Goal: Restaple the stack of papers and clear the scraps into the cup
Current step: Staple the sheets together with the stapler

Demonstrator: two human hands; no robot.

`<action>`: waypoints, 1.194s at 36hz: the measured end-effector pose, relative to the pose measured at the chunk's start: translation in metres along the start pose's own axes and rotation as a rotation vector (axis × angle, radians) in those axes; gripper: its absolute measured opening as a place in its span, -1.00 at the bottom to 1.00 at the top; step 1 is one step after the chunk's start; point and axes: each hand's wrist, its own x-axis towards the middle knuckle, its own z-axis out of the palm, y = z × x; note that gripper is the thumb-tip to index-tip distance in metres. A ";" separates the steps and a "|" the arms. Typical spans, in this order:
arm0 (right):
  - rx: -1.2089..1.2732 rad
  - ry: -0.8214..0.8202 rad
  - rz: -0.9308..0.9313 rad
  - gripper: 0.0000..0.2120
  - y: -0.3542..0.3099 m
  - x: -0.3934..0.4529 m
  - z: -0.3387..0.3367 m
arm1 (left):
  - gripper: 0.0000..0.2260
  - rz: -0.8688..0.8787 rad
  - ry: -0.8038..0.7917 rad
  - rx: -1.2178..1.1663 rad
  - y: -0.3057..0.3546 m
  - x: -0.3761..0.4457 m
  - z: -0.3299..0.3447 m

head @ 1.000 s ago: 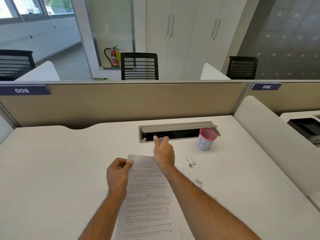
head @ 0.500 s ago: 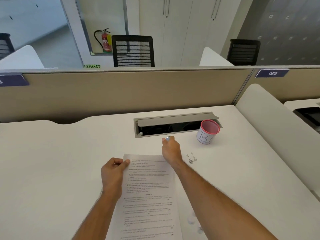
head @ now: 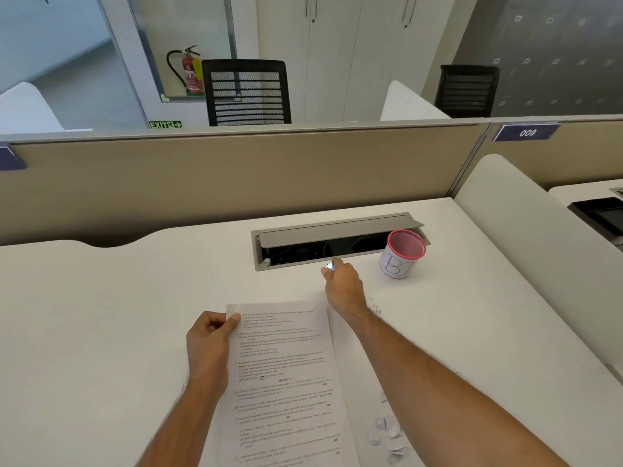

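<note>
A stack of printed papers point(head: 286, 382) lies on the white desk point(head: 118, 315) in front of me. My left hand point(head: 210, 342) pinches its top left corner. My right hand point(head: 344, 284) reaches beyond the stack, close to the cable tray's front edge, fingers closed on a small shiny metal object point(head: 329, 265) that I cannot identify. A white paper cup point(head: 401, 256) with a pink rim and inside stands upright to the right of that hand. Small dark staple bits point(head: 376, 308) lie beside my right wrist. White paper scraps point(head: 387, 436) lie under my right forearm.
An open grey cable tray point(head: 337, 239) is set into the desk behind my right hand. A tan partition point(head: 236, 176) closes the desk's far side, and a white rounded divider point(head: 539, 264) runs along the right.
My right hand has moved away from the papers' top edge, farther forward and right toward the cup. The left hand keeps its grip on the corner. My view has tilted downward.
</note>
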 end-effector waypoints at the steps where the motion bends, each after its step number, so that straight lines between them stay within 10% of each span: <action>1: -0.071 -0.004 -0.020 -0.65 0.003 0.004 0.000 | -0.85 0.001 -0.006 0.004 0.000 0.002 0.000; 19: -0.376 -0.071 -0.349 -0.88 0.030 0.056 -0.002 | -0.86 -0.001 -0.051 -0.039 -0.010 0.027 0.006; 43: -0.521 -0.292 -0.310 -0.56 0.028 0.074 0.001 | -0.79 0.036 -0.081 0.059 -0.020 0.036 0.011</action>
